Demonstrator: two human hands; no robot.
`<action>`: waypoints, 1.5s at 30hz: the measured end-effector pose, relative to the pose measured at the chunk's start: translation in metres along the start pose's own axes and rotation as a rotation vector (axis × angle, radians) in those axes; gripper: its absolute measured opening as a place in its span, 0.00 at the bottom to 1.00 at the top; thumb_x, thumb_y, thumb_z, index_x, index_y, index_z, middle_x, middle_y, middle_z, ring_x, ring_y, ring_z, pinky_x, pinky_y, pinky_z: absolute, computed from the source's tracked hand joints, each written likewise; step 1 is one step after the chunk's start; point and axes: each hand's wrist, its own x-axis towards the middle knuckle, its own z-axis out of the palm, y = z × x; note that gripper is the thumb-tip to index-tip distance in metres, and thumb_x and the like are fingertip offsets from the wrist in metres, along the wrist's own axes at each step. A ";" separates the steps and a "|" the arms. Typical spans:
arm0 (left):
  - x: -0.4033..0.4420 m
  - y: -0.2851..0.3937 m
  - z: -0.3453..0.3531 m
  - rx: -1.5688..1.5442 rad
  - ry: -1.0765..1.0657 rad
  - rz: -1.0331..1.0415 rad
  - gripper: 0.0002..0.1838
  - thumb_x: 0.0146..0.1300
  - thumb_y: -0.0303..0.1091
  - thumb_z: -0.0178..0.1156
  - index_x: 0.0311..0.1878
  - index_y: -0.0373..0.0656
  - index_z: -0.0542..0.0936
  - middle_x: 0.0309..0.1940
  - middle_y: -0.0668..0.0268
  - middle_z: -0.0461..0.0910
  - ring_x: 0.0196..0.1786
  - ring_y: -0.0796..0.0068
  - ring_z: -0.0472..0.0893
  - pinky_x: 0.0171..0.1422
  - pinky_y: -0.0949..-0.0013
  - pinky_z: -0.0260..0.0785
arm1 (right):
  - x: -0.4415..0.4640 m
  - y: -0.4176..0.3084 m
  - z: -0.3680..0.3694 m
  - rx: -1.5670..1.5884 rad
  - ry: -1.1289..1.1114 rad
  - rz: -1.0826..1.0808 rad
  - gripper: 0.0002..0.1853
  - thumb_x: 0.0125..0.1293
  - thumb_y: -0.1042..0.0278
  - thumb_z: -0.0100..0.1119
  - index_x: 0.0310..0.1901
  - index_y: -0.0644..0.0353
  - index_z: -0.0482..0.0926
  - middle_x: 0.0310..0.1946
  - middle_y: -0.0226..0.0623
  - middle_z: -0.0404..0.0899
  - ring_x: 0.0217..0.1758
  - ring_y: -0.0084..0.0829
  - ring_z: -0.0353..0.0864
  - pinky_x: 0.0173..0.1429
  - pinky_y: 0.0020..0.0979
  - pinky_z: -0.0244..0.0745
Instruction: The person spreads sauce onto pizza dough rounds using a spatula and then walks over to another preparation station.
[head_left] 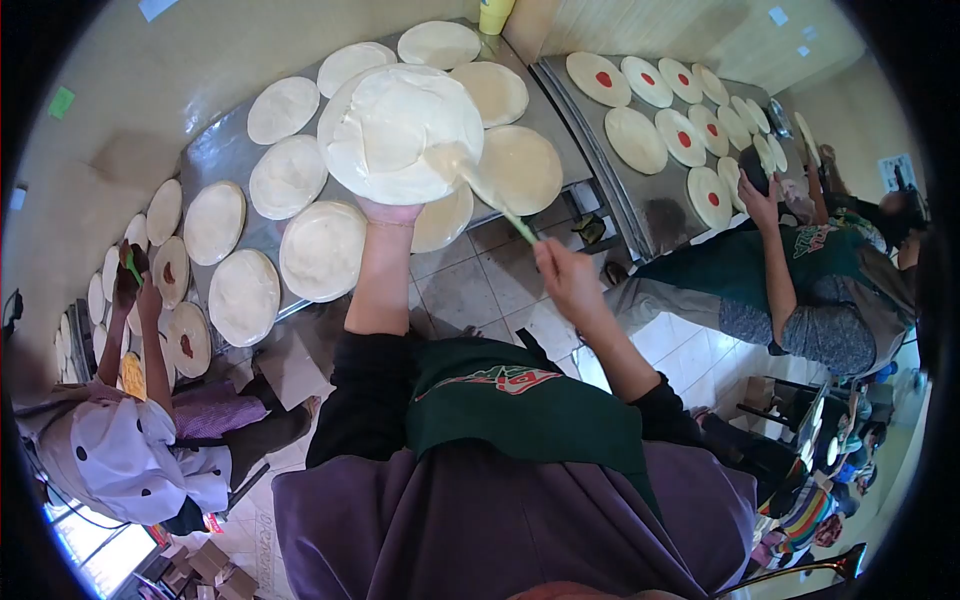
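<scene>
A round flat base [375,120] covered with white cream rests on my left hand [390,213], which supports it from below; most of its fingers are hidden underneath. My right hand [567,272] is closed round the green handle of a spatula [497,203]. The spatula's pale, cream-coated end touches the cream near the right edge of the base. Cream-covered bases [323,250] lie to the left and behind, and plain tan bases [520,170] lie to the right, on a metal table [265,237].
At the right, a second metal table [665,205] holds several bases with red centres [680,137], and a person in a green apron [800,250] works there. Another person [120,450] stands at the left. A yellow container [495,15] is at the back.
</scene>
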 end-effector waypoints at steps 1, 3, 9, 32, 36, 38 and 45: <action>0.001 0.001 -0.003 -0.038 -0.024 0.012 0.35 0.61 0.61 0.45 0.66 0.49 0.62 0.65 0.60 0.63 0.66 0.52 0.62 0.68 0.45 0.54 | -0.007 -0.002 0.005 -0.003 -0.038 -0.010 0.14 0.66 0.63 0.51 0.27 0.63 0.69 0.18 0.50 0.71 0.22 0.52 0.72 0.25 0.45 0.64; 0.002 0.003 -0.012 -0.076 -0.048 0.023 0.35 0.61 0.61 0.45 0.66 0.49 0.61 0.65 0.59 0.62 0.66 0.51 0.62 0.68 0.44 0.54 | -0.018 -0.012 0.009 -0.015 -0.078 -0.041 0.13 0.66 0.62 0.51 0.28 0.62 0.70 0.18 0.49 0.71 0.23 0.51 0.73 0.27 0.46 0.66; -0.001 0.010 -0.016 -0.042 0.008 0.101 0.34 0.62 0.59 0.44 0.66 0.49 0.62 0.65 0.59 0.62 0.66 0.52 0.62 0.69 0.45 0.53 | -0.009 -0.030 -0.004 0.123 -0.108 -0.035 0.13 0.67 0.62 0.50 0.29 0.63 0.71 0.18 0.51 0.70 0.23 0.52 0.73 0.26 0.44 0.65; -0.014 -0.008 -0.048 0.115 0.015 0.140 0.31 0.63 0.55 0.43 0.65 0.49 0.64 0.62 0.62 0.66 0.64 0.56 0.66 0.68 0.49 0.56 | -0.011 -0.052 0.010 0.117 -0.182 -0.191 0.12 0.67 0.63 0.50 0.29 0.62 0.71 0.18 0.49 0.70 0.23 0.52 0.72 0.26 0.44 0.65; -0.028 0.000 -0.008 -0.325 -0.290 -0.053 0.30 0.63 0.54 0.44 0.65 0.49 0.63 0.63 0.62 0.65 0.65 0.56 0.65 0.68 0.49 0.56 | 0.003 -0.043 0.002 0.193 -0.044 0.094 0.14 0.68 0.64 0.48 0.29 0.65 0.70 0.17 0.51 0.68 0.21 0.54 0.71 0.23 0.41 0.62; -0.033 0.000 0.002 -0.131 -0.044 0.043 0.30 0.64 0.56 0.43 0.64 0.50 0.64 0.61 0.63 0.68 0.64 0.56 0.65 0.68 0.49 0.56 | 0.003 -0.037 0.004 0.146 -0.022 0.082 0.14 0.69 0.63 0.47 0.29 0.65 0.70 0.16 0.51 0.68 0.21 0.54 0.71 0.23 0.41 0.62; -0.029 -0.012 -0.047 -0.189 -0.084 -0.017 0.32 0.62 0.56 0.45 0.65 0.49 0.64 0.61 0.59 0.68 0.61 0.54 0.69 0.65 0.49 0.62 | -0.025 -0.060 0.023 0.113 -0.163 -0.061 0.14 0.69 0.63 0.46 0.30 0.65 0.70 0.16 0.51 0.69 0.20 0.53 0.71 0.23 0.41 0.62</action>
